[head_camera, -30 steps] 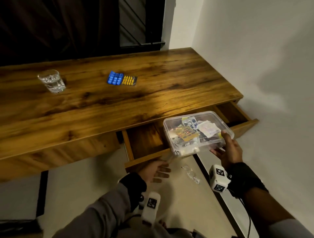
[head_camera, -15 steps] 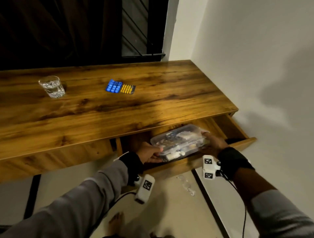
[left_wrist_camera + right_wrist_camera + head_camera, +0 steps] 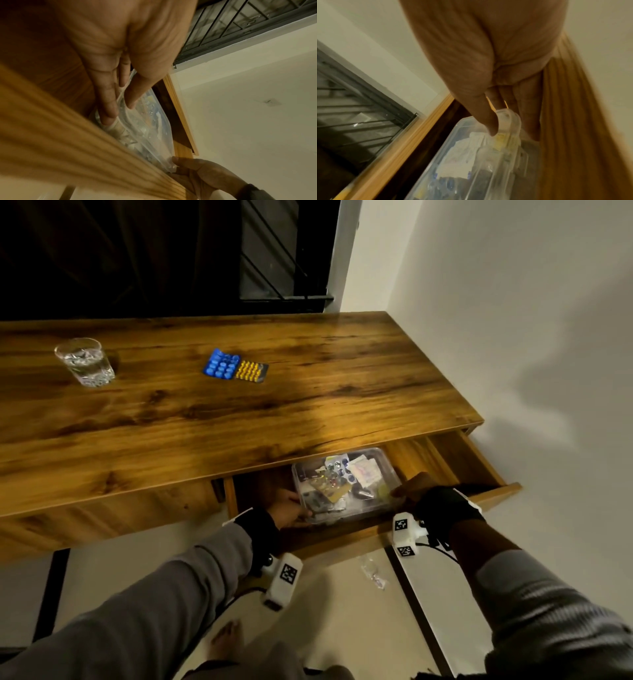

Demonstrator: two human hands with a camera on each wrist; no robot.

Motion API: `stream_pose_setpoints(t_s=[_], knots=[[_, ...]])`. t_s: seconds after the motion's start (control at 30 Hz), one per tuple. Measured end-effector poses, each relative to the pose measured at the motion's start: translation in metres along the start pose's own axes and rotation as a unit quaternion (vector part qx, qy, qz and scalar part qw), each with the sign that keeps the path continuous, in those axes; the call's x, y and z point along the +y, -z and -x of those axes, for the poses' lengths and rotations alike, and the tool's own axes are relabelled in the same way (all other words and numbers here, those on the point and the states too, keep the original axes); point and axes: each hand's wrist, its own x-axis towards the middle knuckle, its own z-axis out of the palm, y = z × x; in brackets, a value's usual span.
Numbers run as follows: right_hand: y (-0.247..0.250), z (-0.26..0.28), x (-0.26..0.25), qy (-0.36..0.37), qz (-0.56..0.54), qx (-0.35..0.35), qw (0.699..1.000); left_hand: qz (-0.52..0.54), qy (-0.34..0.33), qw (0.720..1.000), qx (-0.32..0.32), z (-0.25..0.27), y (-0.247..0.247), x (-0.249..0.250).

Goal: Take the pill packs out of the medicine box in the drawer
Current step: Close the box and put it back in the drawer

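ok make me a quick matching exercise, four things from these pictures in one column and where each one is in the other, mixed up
Things:
1. clear medicine box
2. glass of water
3. blue and yellow pill packs
4. clear plastic scrap

Places:
A. on the floor below the open drawer
B. far left of the desk top
C. in the drawer, gripped by the left hand and the right hand
D. middle of the desk top

Pairs: 1-C, 2-B, 3-D, 4-A

Clear medicine box (image 3: 373, 474) in open drawer (image 3: 479, 463); left hand (image 3: 287, 508), right hand (image 3: 409, 487) grip its ends.
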Motion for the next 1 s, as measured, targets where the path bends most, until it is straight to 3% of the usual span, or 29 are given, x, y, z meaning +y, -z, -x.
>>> stream_pose_setpoints(t_s=[0.07, 0.13, 0.2, 0.3, 0.37, 0.4, 0.43, 0.57, 0.7, 0.8, 1.0], knots=[[-0.001, -0.003, 0.001, 0.019, 0.010, 0.013, 1.000, -0.017, -0.010, 1.000, -0.003, 0.004, -0.001, 0.000], [0.003, 0.000, 0.002, 0.059, 0.048, 0.016, 0.997, -0.115, -0.051, 0.992, 0.014, 0.007, 0.002, -0.001], [0.009, 0.011, 0.007, 0.146, 0.079, 0.017, 0.986, -0.250, -0.130, 0.959, 0.019, 0.011, 0.006, -0.001], [0.014, 0.043, 0.027, 0.287, -0.001, -0.053, 0.956, -0.398, -0.206, 0.886, -0.117, 0.031, 0.004, 0.002], [0.011, 0.064, 0.039, 0.325, 0.064, -0.130, 0.935, -0.516, -0.227, 0.803, -0.193, 0.042, 0.000, 0.002], [0.008, 0.069, 0.044, 0.335, 0.124, -0.144, 0.923, -0.561, -0.249, 0.765, -0.196, 0.043, -0.002, 0.000], [0.003, 0.070, 0.048, 0.347, 0.170, -0.133, 0.913, -0.581, -0.273, 0.744, -0.185, 0.044, -0.002, 0.000], [-0.009, 0.059, 0.048, 0.398, 0.135, -0.027, 0.907, -0.584, -0.290, 0.747, -0.124, 0.045, 0.004, 0.000], [-0.010, 0.050, 0.041, 0.407, 0.134, -0.008, 0.904, -0.576, -0.317, 0.750, -0.065, 0.050, 0.006, 0.005], [-0.017, 0.037, 0.032, 0.395, 0.106, 0.024, 0.912, -0.592, -0.351, 0.726, 0.010, 0.044, 0.013, 0.007], [-0.029, 0.008, -0.003, 0.393, 0.121, 0.061, 0.909, -0.658, -0.339, 0.663, 0.111, 0.015, 0.032, 0.021]])
